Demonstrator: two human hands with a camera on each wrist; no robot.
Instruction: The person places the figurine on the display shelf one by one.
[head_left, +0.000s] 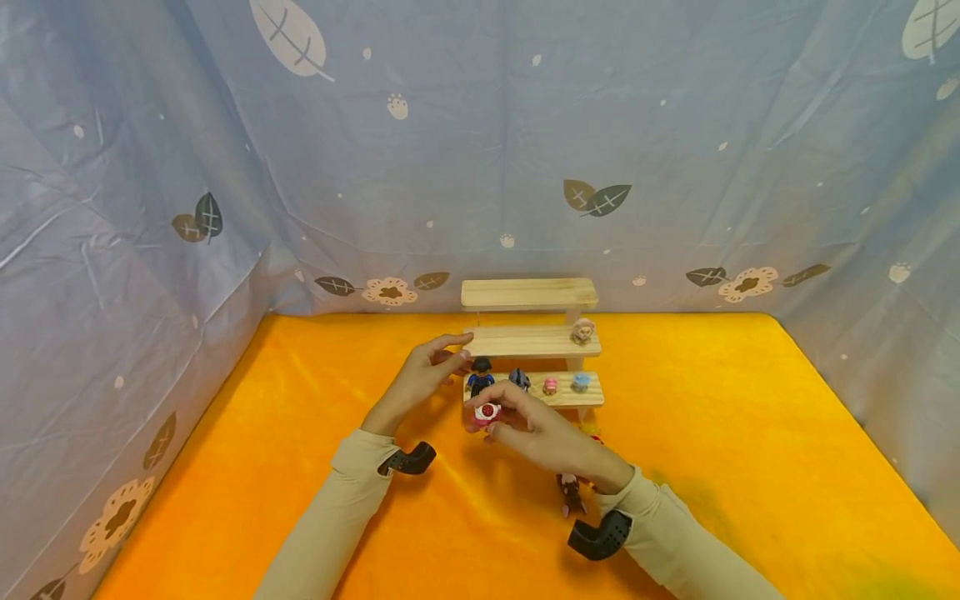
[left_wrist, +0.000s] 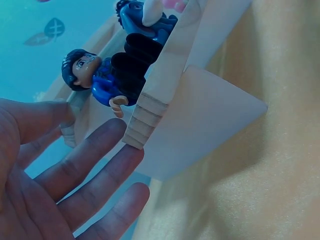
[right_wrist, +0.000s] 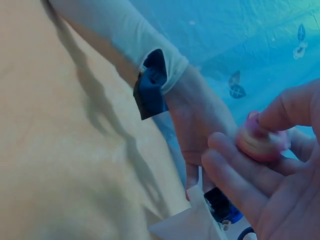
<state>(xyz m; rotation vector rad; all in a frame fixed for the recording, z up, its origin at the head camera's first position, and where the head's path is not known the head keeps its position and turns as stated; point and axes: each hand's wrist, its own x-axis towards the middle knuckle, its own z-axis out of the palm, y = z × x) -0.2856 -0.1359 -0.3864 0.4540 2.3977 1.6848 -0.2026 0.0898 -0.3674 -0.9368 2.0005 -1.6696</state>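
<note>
My right hand [head_left: 536,425] pinches a small round pink-and-white toy [head_left: 487,413] with a red top, between thumb and fingers in front of the lowest tier. In the right wrist view the toy [right_wrist: 260,142] is blurred, so its exact kind cannot be told. My left hand [head_left: 420,379] is at the left end of a three-tier wooden shelf [head_left: 528,340]. Its fingers [left_wrist: 107,180] are spread and nearly straight, with fingertips touching the shelf's end. Beside them a dark-haired figure in blue [left_wrist: 107,82] stands on the lowest tier.
Further along the lowest tier are a dark blue figure [head_left: 519,379], a pink toy [head_left: 551,385] and a light blue toy [head_left: 581,382]. A round pale toy [head_left: 582,331] sits on the middle tier's right. A brown toy [head_left: 572,495] lies on the orange cloth [head_left: 465,517], partly behind my right wrist.
</note>
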